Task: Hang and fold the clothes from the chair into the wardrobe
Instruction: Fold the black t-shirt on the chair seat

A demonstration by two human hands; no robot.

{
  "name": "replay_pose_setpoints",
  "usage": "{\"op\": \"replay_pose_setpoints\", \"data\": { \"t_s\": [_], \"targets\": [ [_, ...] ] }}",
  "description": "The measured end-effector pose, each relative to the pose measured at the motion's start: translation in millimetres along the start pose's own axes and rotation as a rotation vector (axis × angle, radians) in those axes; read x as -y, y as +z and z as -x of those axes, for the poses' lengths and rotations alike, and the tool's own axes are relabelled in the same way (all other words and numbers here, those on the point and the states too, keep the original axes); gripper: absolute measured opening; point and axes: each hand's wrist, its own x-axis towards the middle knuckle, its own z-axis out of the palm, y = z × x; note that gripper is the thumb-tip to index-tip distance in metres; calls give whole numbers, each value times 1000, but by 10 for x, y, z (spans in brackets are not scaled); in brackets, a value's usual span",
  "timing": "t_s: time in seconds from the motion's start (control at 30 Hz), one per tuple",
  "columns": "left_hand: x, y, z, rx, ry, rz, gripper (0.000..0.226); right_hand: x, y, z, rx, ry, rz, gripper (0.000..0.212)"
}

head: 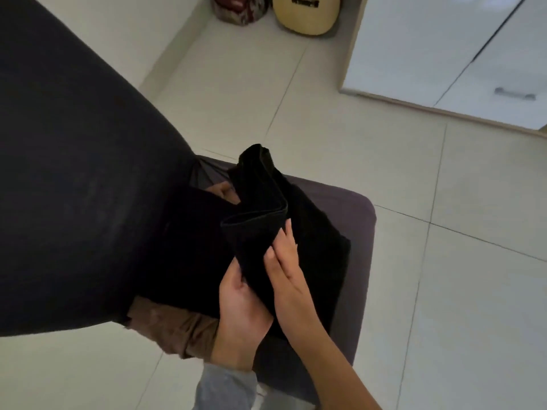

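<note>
A wide black cloth (74, 173) hangs close to the camera and fills the left side of the view. Pale floor tiles (384, 173) spread under everything. At the upper right stands the white wardrobe (429, 45), its 2 doors closed. The chair (359, 232) sits in the middle, its dark padded seat mostly covered. On it lies a folded black garment (260, 202), one end raised off the seat. A brown garment (177, 329) pokes out beneath it at the seat's near left edge. A guitar (306, 16) leans at the top, beside a patterned bag (239, 8). The 2 hands meet on the black garment. The left hand (242, 306), in a grey sleeve (226, 386), grips its near edge, thumb on top. The right hand (285, 267) lies flat against the fold, fingers straight. A small metal handle (515, 93) shows on the right door.
</note>
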Motion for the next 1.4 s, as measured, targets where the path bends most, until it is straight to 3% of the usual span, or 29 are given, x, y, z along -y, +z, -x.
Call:
{"op": "replay_pose_setpoints", "data": {
  "t_s": [0.13,0.23,0.3,0.33,0.43,0.5,0.57,0.67,0.77,0.83,0.9,0.93,1.07,1.2,1.3,1.37,1.4],
  "targets": [
    [-362,-611,-93,-167,30,250,45,-158,431,-299,272,74,198,39],
    [-396,-1108,-122,-335,3,322,57,-313,465,-550,242,183,363,40],
    [-380,-1324,-104,-533,74,280,66,-280,468,-733,137,125,457,38],
    [-373,-1352,-96,-535,118,205,69,-275,456,-837,107,92,510,38],
    [-260,-1389,-118,-619,138,-257,69,-277,515,-1137,191,8,689,42],
    [-244,-1372,-163,-768,100,-271,74,-305,596,-1305,296,-35,844,45],
    [-285,-1320,-206,-893,124,-226,64,-335,657,-1413,387,-29,1001,48],
    [-331,-1279,-225,-948,242,-146,30,-384,693,-1539,486,35,1169,57],
    [-337,-1243,-230,-935,322,-131,29,-381,666,-1674,498,94,1282,61],
    [-328,-1191,-240,-943,360,-77,33,-345,645,-1787,526,86,1297,45],
    [-344,-1129,-260,-968,408,-4,19,-306,629,-1881,561,37,1244,18],
    [-353,-1061,-260,-983,448,27,10,-288,622,-1911,582,19,1185,19],
    [-475,-877,-240,-1028,561,-11,14,-211,600,-1910,537,-68,817,28],
    [-651,-948,-322,-1053,628,-92,10,-178,613,-2004,526,-166,693,20],
    [-750,-1084,-420,-1212,587,-211,17,-253,696,-2127,489,-122,741,5],
    [-715,-1184,-480,-1401,532,-196,23,-302,721,-2157,448,-66,772,16],
    [-671,-1207,-499,-1527,513,-184,26,-334,711,-2156,425,-122,805,24]
  ]
}}
